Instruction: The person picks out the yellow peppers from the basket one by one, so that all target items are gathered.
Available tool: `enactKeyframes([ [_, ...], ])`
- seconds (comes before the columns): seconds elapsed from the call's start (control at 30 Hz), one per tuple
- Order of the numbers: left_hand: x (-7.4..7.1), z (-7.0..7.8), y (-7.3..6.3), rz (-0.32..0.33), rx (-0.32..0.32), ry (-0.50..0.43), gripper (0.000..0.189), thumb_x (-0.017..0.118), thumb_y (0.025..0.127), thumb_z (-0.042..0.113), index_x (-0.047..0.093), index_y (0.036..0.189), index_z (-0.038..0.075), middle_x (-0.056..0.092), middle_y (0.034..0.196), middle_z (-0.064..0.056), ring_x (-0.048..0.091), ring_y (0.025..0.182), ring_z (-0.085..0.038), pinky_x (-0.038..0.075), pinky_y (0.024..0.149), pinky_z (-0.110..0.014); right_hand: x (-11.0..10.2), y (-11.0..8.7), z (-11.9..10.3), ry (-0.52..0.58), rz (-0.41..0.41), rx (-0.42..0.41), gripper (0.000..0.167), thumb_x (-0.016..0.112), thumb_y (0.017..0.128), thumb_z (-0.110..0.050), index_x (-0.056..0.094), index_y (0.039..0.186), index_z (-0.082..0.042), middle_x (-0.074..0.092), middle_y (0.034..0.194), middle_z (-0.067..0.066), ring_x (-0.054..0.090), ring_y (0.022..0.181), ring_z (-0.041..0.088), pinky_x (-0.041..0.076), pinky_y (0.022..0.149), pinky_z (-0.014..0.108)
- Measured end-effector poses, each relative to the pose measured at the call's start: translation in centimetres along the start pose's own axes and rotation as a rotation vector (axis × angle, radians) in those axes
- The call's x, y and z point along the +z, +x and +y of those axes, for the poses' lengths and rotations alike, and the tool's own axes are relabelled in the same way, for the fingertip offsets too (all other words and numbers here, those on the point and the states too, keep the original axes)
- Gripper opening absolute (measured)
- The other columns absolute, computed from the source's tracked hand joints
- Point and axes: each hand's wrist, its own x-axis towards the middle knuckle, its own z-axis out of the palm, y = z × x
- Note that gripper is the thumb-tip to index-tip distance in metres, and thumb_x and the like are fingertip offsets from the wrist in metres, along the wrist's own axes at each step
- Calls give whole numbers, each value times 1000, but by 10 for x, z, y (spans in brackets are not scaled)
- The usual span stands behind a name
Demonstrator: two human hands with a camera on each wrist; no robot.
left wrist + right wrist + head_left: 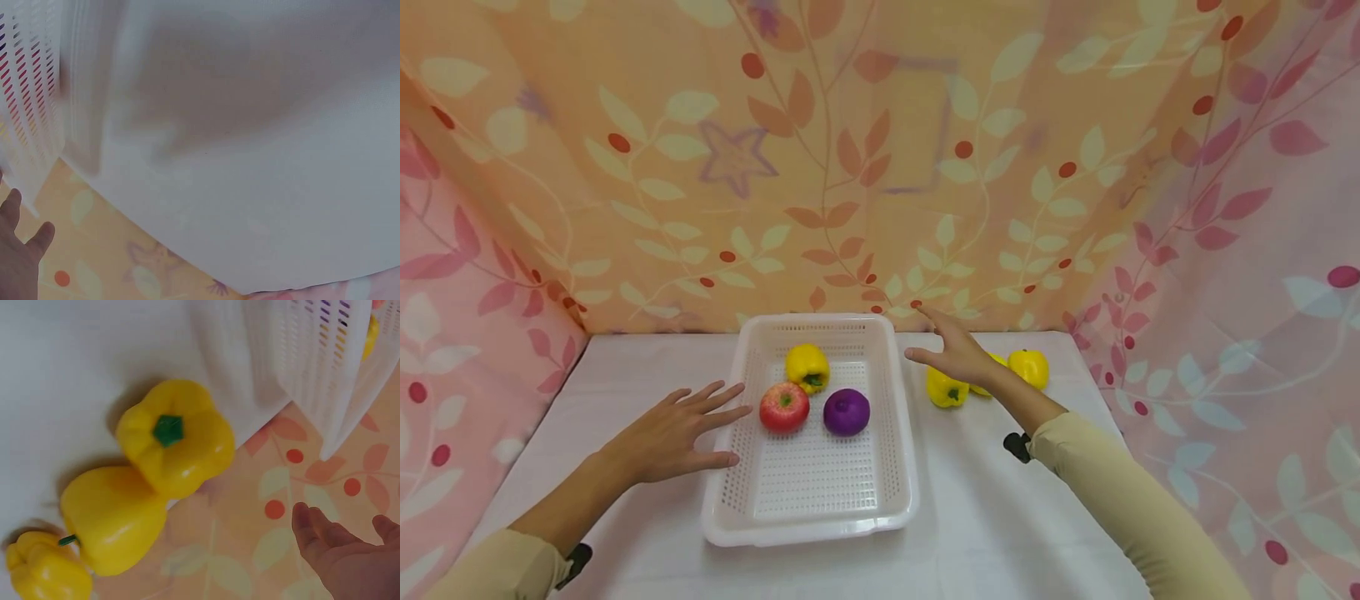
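A white perforated plastic basket (811, 530) stands on the table and holds a yellow bell pepper (805, 364), a red apple (784, 408) and a purple round fruit or vegetable (847, 412). My left hand (673, 437) hovers by the basket's left side, fingers straight and spread, holding nothing. On the other side, my right hand (962, 354) is extended over the yellow produce with thumb and fingers apart, also without anything in it. Beneath and beside it lie a yellow bell pepper (178, 437), a yellow pear-shaped piece (115, 519) and another yellow pepper (50, 569), grouped closely together.
A white cloth covers the table (1000, 525). Behind it hangs an orange leaf-patterned curtain (850, 167), with pink patterned curtains (1247, 250) at both sides. Dark wrist straps (1017, 447) show at the sleeve cuffs.
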Motion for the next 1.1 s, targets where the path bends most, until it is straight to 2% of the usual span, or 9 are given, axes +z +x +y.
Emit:
enactKeyframes([
  [0.13,0,1,1,-15,-9,-9,72,55,88,70,54,145,26,40,157,-7,36,142,-41,35,104,-69,12,10,-13,-1,-26,-31,88,72,89,-48,24,159,-25,23,163,5,35,142,35,34,110,60],
  [0.27,0,1,0,-20,-17,-18,71,55,88,70,54,145,27,39,157,-7,35,142,-41,34,105,-68,24,20,-24,-15,-51,-102,86,73,90,-43,24,159,-25,25,163,4,27,148,30,27,115,58],
  [0.4,-1,1,0,-22,-17,-20,71,55,88,69,54,145,26,39,158,-7,35,142,-42,34,105,-68,37,28,-34,-14,-78,-129,87,73,90,-39,24,159,-20,25,163,3,22,150,25,21,119,51],
  [0.73,-2,1,0,-16,-12,-9,71,56,88,69,55,145,25,40,157,-8,36,142,-41,35,104,-68,76,42,-48,-113,-160,-133,90,75,89,-35,23,159,-14,27,162,6,24,149,23,20,121,41],
  [0.93,-1,1,1,-20,-19,-20,72,56,88,69,55,144,23,39,157,-8,36,142,-41,35,104,-69,94,48,-55,-117,-190,-135,89,75,89,-30,23,158,-10,26,163,8,22,150,25,19,121,40],
  [1.1,-1,1,1,-19,-23,-17,72,56,88,69,55,144,24,39,157,-7,35,142,-41,34,104,-69,107,55,-60,-132,-219,-131,91,76,88,-33,23,159,-11,29,162,8,26,149,25,22,120,40],
])
